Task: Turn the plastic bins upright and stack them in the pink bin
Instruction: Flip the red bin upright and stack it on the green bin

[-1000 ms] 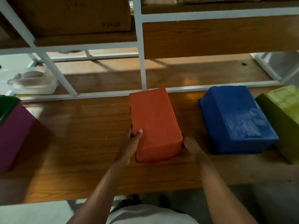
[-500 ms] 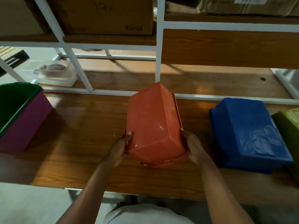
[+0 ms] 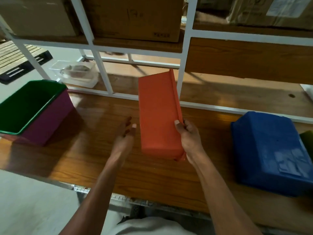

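Note:
An orange bin (image 3: 157, 116) is lifted off the wooden shelf and tipped on its side, its rim facing right. My right hand (image 3: 188, 134) grips that rim, thumb on the outer wall. My left hand (image 3: 126, 133) hovers just left of the bin with fingers spread, not clearly touching it. At the far left stands the pink bin (image 3: 49, 119), upright, with a green bin (image 3: 25, 106) nested inside. A blue bin (image 3: 271, 150) lies upside down at the right, and a sliver of a yellow-green bin (image 3: 307, 139) shows past it.
White metal shelf uprights (image 3: 184, 61) rise behind the orange bin. Cardboard boxes (image 3: 135, 16) sit on the upper shelf. A clear plastic container (image 3: 76, 73) rests at the back left. Bare wooden shelf (image 3: 94, 150) lies between the pink and orange bins.
The orange bin went from upside down on the shelf to lifted and tipped on its side. My left hand has come off it; my right hand now holds the rim.

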Demonstrator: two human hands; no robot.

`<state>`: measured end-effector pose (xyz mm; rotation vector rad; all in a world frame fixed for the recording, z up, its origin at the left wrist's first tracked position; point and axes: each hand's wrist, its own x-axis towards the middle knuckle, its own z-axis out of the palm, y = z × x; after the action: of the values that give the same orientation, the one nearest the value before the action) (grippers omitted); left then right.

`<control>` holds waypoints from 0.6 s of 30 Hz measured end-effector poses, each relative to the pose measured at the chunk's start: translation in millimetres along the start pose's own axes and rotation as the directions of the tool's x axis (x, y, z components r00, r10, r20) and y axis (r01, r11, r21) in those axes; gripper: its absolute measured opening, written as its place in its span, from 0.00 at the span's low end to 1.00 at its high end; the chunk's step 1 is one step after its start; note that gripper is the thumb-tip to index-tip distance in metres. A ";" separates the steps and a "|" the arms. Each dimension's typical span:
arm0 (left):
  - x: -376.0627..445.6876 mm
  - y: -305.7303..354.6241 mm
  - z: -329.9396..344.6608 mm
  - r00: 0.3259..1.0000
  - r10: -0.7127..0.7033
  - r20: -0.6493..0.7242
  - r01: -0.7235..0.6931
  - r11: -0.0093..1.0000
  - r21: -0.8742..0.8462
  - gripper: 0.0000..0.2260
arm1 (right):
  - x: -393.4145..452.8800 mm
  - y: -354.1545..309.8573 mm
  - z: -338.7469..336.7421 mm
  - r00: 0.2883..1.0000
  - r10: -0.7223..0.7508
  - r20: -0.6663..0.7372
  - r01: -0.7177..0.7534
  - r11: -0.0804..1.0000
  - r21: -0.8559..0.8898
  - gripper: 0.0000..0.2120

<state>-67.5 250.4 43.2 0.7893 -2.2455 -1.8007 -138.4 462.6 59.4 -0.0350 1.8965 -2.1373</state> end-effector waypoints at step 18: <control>-5.0 -21.5 -99.7 0.968 -0.235 0.082 0.232 0.731 -0.642 0.43 | -12.7 2.3 16.5 0.791 -0.187 0.582 0.495 0.756 -0.429 0.15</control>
<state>-13.4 164.1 50.3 0.9334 -1.3593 -2.4598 -122.4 449.2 61.5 -1.0621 2.2022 -1.4237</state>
